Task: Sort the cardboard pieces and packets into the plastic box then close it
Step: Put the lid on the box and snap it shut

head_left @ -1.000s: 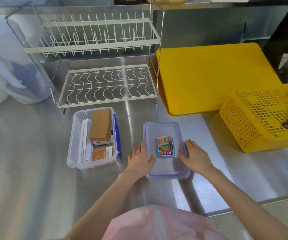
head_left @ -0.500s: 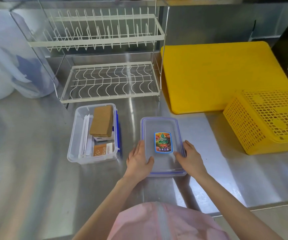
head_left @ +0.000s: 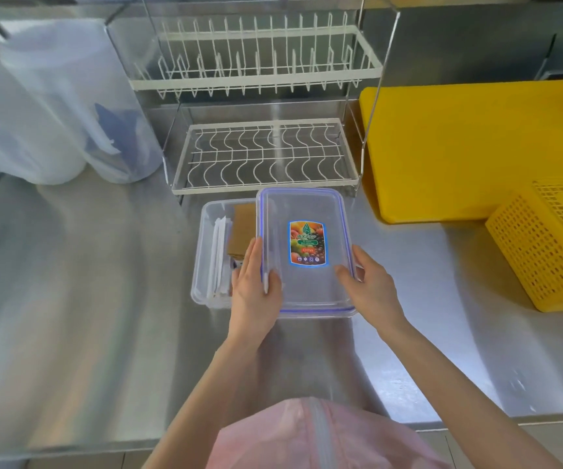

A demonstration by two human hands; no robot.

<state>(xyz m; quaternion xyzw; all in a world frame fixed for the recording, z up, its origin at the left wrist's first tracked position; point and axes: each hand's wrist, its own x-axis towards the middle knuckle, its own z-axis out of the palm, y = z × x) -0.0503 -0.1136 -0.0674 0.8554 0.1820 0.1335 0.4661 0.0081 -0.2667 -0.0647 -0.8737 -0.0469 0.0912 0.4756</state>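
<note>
At frame centre, both hands [head_left: 254,292] [head_left: 371,289] grip the lid [head_left: 304,252] half-over the box [head_left: 212,252]; misaligned, it could jam.

- Box [head_left: 202,265] sits at the counter's [head_left: 70,282] centre, with cardboard [head_left: 242,228] and packets [head_left: 221,258] in it.
- Lid [head_left: 307,258] is held by both hands, its left part over the box's 3 o'clock side.
- Rack [head_left: 263,157] at 12 o'clock behind the box.
- Board [head_left: 469,147] at 2 o'clock; basket [head_left: 544,252] before it, at 3 o'clock.
- Bags [head_left: 53,106] at 10 o'clock.
</note>
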